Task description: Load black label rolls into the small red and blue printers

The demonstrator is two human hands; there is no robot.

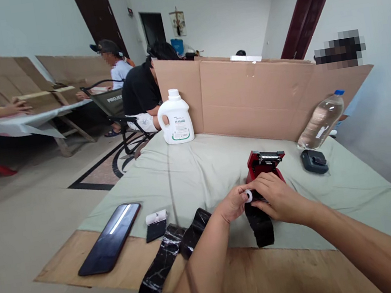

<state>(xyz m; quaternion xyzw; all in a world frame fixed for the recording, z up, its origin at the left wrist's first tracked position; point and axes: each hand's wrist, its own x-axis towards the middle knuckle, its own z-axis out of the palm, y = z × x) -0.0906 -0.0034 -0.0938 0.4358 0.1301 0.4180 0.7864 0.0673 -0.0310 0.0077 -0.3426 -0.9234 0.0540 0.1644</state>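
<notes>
One phone (109, 239) lies at nine o'clock from the held roll (249, 196). The left hand (235, 203) grasps that roll's white end with its fingertips; a black strip (261, 228) (creased) extends toward six; a red device (253, 163), lid raised, stands at one; the right hand (278, 196) curls its fingers around the roll; a dark box (314, 162) sits at two.

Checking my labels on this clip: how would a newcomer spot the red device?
On the pale cloth, before the cardboard screen, find the right hand. Just beyond sits the red device, lid raised; its colour distinguishes it from the dark grey box.
</notes>
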